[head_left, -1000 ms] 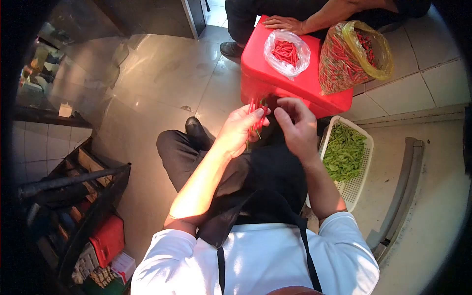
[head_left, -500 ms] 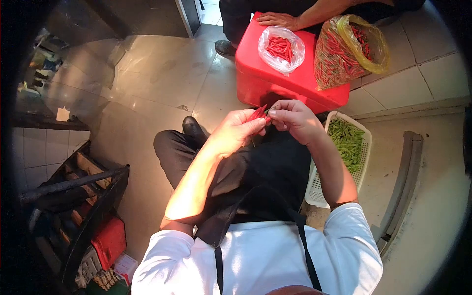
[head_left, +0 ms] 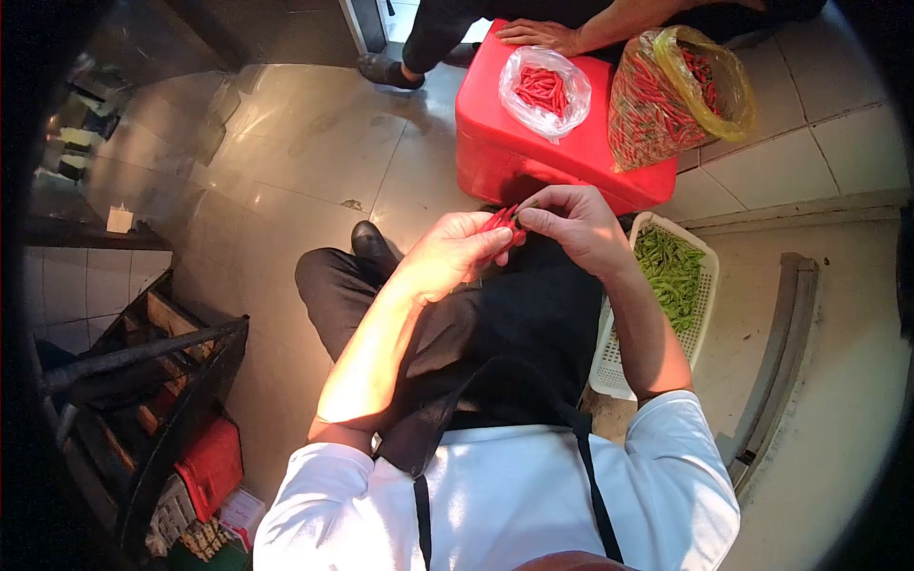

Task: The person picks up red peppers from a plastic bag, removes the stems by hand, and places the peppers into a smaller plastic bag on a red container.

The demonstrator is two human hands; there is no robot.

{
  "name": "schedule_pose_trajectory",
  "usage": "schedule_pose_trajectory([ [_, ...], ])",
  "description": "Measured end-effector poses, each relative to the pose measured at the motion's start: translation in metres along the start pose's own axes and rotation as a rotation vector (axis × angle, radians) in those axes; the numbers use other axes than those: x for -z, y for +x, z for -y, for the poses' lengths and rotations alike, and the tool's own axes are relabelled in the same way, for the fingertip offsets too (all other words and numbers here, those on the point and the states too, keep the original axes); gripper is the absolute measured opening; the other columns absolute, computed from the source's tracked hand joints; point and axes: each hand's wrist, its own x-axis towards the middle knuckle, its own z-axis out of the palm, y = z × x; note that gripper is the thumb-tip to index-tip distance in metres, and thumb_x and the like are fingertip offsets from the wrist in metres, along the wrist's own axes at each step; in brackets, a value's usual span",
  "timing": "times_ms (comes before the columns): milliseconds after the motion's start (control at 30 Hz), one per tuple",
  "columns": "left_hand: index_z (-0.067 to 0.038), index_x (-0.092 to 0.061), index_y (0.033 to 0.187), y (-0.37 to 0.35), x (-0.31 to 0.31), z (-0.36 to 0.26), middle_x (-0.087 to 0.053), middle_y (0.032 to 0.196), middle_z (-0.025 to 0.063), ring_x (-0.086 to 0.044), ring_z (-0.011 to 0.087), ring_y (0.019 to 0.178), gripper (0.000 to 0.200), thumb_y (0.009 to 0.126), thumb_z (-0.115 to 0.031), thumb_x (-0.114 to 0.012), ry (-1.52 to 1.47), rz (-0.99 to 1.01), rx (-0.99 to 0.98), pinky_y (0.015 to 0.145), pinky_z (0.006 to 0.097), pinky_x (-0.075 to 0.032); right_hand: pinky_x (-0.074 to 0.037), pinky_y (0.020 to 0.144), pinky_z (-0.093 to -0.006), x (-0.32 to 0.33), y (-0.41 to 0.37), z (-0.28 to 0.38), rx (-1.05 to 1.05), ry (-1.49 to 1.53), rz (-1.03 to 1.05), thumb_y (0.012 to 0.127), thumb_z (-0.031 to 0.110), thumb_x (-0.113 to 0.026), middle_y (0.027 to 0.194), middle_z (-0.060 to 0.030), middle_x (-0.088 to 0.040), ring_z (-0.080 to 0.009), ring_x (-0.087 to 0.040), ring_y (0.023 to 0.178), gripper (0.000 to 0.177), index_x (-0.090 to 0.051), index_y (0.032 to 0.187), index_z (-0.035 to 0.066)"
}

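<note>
My left hand (head_left: 449,255) is closed around several red chili peppers (head_left: 501,220), their tips poking up past the fingers. Right beside them, my right hand (head_left: 578,231) has thumb and forefinger pinched at the green stem end of a chili. Both hands meet above my lap, over a dark apron (head_left: 514,333). Beyond them, an open clear plastic bag (head_left: 576,112) of red chilies rests on a red cooler box (head_left: 486,105). A larger yellowish bag (head_left: 628,124), also full of red chilies, leans there too.
A white plastic basket (head_left: 706,285) of green chilies (head_left: 668,271) stands by my right forearm. Another person's hand (head_left: 540,36) lies on the box's far edge. At the lower left is a dark metal rack (head_left: 143,381) with a red item (head_left: 211,466) under it.
My right thumb and fingers have shifted slightly around the chili's stem end. Behind the box, the other person's foot has moved left across the floor.
</note>
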Motion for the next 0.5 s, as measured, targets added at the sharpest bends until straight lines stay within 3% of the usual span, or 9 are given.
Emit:
schedule_pose_trajectory([
  [167,-0.010,-0.068,0.101,-0.001,0.001,-0.001,-0.059,0.073,-0.0058,-0.042,0.0004,0.054,0.020,0.094,-0.028,-0.062,0.070,0.018,0.004,0.047,0.0165,-0.029,-0.049,0.072,-0.0247,0.000,-0.003,0.009,-0.035,-0.177,0.043,0.088,0.012,-0.067,0.082,-0.0040,-0.066,-0.0098,-0.061,0.077,0.015,-0.067,0.092,-0.003],
  [267,-0.007,-0.068,0.103,0.000,0.001,0.000,-0.061,0.072,-0.0041,-0.048,0.0000,0.052,0.023,0.095,-0.027,-0.061,0.068,0.017,-0.027,0.044,0.0145,-0.033,-0.047,0.067,-0.0237,0.001,0.001,0.007,-0.047,-0.045,0.085,0.088,0.010,-0.063,0.078,-0.0037,-0.064,-0.0103,-0.059,0.072,0.012,-0.065,0.091,-0.002],
  [367,-0.007,-0.068,0.102,-0.003,-0.002,-0.005,-0.061,0.072,-0.0042,-0.047,0.0000,0.051,0.022,0.094,-0.026,-0.062,0.049,0.039,-0.008,0.044,0.0145,-0.033,-0.043,0.062,-0.0223,0.006,0.006,-0.016,-0.210,0.466,0.192,0.088,0.013,-0.063,0.073,0.0002,-0.057,-0.0094,-0.053,0.064,0.011,-0.062,0.090,0.001],
  [467,-0.005,-0.066,0.103,-0.002,0.002,-0.005,-0.061,0.072,-0.0016,-0.047,0.0005,0.051,0.023,0.094,-0.025,-0.062,0.038,0.072,0.001,0.044,0.0146,-0.033,-0.039,0.058,-0.0219,-0.001,0.002,-0.021,-0.302,0.718,0.122,0.089,0.015,-0.063,0.070,0.0026,-0.052,-0.0086,-0.047,0.060,0.010,-0.061,0.089,0.005],
  [500,-0.004,-0.066,0.104,-0.002,0.003,-0.006,-0.060,0.073,-0.0007,-0.047,0.0008,0.051,0.023,0.094,-0.025,-0.062,0.007,0.049,0.013,0.044,0.0145,-0.033,-0.039,0.058,-0.0221,0.002,0.004,-0.022,-0.229,0.681,0.069,0.089,0.016,-0.064,0.070,0.0024,-0.052,-0.0085,-0.048,0.060,0.010,-0.061,0.089,0.005],
])
